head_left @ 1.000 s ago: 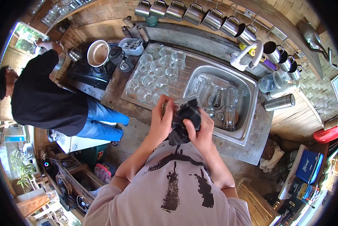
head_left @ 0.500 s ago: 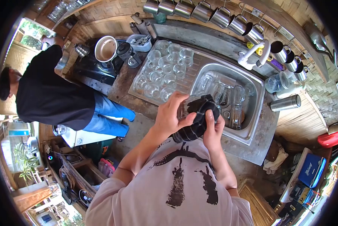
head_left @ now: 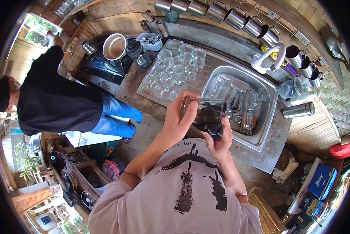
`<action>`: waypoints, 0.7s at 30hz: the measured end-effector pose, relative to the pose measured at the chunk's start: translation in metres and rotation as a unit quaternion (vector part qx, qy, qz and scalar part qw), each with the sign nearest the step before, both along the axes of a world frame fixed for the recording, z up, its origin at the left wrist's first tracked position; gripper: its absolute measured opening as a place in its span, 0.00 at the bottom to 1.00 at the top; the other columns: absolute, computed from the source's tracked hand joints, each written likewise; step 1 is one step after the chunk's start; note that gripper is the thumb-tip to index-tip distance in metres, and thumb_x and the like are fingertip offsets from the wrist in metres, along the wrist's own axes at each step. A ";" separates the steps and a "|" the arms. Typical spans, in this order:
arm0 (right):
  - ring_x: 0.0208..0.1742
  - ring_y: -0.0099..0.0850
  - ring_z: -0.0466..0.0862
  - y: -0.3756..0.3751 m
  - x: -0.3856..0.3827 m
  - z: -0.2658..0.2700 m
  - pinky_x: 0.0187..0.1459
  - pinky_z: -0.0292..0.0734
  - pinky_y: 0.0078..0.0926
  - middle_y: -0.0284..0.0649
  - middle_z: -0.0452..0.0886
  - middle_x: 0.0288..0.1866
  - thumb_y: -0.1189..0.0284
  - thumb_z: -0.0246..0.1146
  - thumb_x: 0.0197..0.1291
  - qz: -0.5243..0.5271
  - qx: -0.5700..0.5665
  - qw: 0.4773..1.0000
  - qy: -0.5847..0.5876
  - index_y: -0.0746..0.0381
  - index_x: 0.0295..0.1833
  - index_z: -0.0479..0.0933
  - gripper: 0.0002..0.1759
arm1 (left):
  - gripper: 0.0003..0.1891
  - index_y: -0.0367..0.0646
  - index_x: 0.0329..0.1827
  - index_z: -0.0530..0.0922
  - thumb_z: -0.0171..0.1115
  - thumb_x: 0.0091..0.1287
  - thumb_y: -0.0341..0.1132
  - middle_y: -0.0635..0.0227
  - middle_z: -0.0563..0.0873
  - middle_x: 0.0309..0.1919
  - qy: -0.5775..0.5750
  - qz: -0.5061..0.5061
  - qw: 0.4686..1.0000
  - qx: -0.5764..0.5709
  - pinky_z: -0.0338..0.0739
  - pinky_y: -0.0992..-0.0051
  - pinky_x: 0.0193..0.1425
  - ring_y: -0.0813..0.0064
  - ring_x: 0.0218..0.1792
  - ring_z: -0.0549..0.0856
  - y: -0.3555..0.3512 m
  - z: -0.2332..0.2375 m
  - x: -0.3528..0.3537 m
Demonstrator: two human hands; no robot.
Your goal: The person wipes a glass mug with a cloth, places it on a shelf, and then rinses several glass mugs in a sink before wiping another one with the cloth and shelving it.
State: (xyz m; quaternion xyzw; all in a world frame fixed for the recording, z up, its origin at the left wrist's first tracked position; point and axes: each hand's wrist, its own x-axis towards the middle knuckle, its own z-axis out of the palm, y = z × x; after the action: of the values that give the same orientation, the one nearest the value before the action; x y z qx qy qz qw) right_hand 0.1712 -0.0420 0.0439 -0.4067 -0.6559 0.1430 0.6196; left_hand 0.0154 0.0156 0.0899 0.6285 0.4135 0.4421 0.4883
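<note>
My left hand is closed around a clear glass, tilted on its side in front of my chest. A black cloth with thin pale lines is bunched into the glass's mouth and shows through its wall. My right hand grips the cloth at the glass's right end. Whether this glass has a handle is hidden by my fingers. Just beyond my hands, several glass mugs stand on the ridged steel drainboard. More glass mugs lie in the sink basin.
A white faucet hangs over the sink. Steel mugs hang along the wall. A steel tumbler lies right of the sink. Left are a pot, a French press and a cutlery tub. Another person stands at the left.
The glass has turned so its side faces up more, and the cloth has gone from wrapping over it to sitting lower at its mouth. My right hand has shifted down slightly.
</note>
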 end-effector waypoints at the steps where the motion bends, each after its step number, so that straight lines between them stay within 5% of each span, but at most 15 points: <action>1: 0.41 0.44 0.83 -0.004 -0.003 0.000 0.44 0.77 0.34 0.49 0.84 0.42 0.78 0.76 0.52 0.001 -0.031 0.999 0.031 0.70 0.44 0.77 0.17 | 0.25 0.34 0.55 0.74 0.55 0.76 0.53 0.65 0.83 0.36 0.040 0.003 0.996 0.081 0.74 0.78 0.34 0.81 0.32 0.80 0.000 -0.002 -0.001; 4: 0.40 0.36 0.83 -0.012 -0.008 0.006 0.43 0.77 0.28 0.45 0.84 0.42 0.78 0.74 0.55 0.013 -0.108 0.986 0.129 0.69 0.45 0.79 0.15 | 0.30 0.32 0.55 0.74 0.60 0.72 0.56 0.59 0.82 0.39 0.065 -0.030 0.990 0.124 0.76 0.73 0.43 0.73 0.39 0.82 0.001 0.002 -0.005; 5: 0.41 0.33 0.83 -0.014 -0.010 0.010 0.44 0.77 0.26 0.44 0.84 0.43 0.77 0.73 0.58 0.024 -0.128 0.977 0.168 0.69 0.46 0.79 0.13 | 0.25 0.38 0.55 0.75 0.69 0.64 0.48 0.57 0.81 0.39 0.056 -0.030 0.981 0.182 0.78 0.72 0.36 0.66 0.30 0.84 0.004 -0.006 -0.004; 9: 0.41 0.18 0.78 -0.024 -0.007 0.031 0.44 0.73 0.19 0.31 0.83 0.41 0.71 0.66 0.68 0.069 -0.271 0.906 0.318 0.68 0.46 0.80 0.10 | 0.26 0.38 0.57 0.75 0.69 0.64 0.47 0.55 0.81 0.43 0.094 -0.066 0.942 0.315 0.79 0.70 0.36 0.62 0.31 0.84 0.015 -0.012 -0.011; 13: 0.40 0.18 0.80 -0.024 0.000 0.037 0.44 0.76 0.20 0.33 0.85 0.42 0.74 0.68 0.66 0.118 -0.307 0.884 0.334 0.68 0.49 0.82 0.10 | 0.26 0.37 0.57 0.75 0.67 0.65 0.49 0.53 0.80 0.43 0.110 -0.083 0.939 0.315 0.79 0.68 0.37 0.59 0.31 0.84 0.013 -0.012 -0.014; 21: 0.39 0.22 0.83 -0.016 0.002 0.035 0.42 0.77 0.22 0.36 0.87 0.39 0.74 0.74 0.60 0.074 -0.107 0.987 0.097 0.67 0.46 0.83 0.12 | 0.28 0.36 0.58 0.74 0.59 0.71 0.54 0.52 0.81 0.42 0.044 -0.107 0.961 0.251 0.79 0.65 0.38 0.57 0.33 0.84 0.010 -0.013 -0.014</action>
State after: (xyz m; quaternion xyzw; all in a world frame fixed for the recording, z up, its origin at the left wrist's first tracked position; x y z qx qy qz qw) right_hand 0.1737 -0.0585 0.0788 -0.4052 -0.6023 0.2965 0.6206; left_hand 0.0016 0.0253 0.0774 0.7904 0.2408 0.4485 0.3409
